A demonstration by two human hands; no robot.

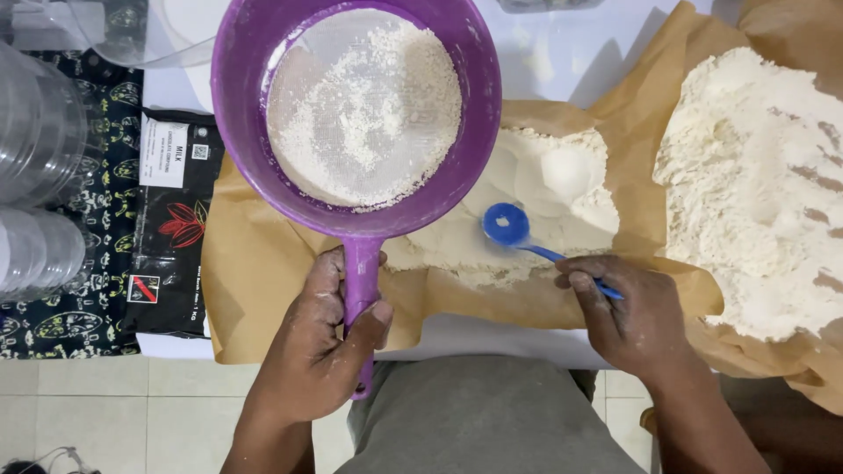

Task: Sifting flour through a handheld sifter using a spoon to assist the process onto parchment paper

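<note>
My left hand (318, 351) grips the handle of a purple round sieve (235, 114), held above a sheet of brown paper (263, 272). Lumpy white flour lies on the sieve's mesh (364, 105). Under and right of the sieve sits a heap of sifted flour (544, 189) on the paper. My right hand (628, 312) holds the handle of a small blue spoon (507, 224), whose bowl rests at the near edge of that heap with a little flour in it.
A bigger, coarser pile of flour (755, 184) lies on brown paper at the right. A black packet (171, 228) lies left of the paper on a patterned cloth. Clear plastic containers (35, 132) stand at the far left. Tiled floor shows below.
</note>
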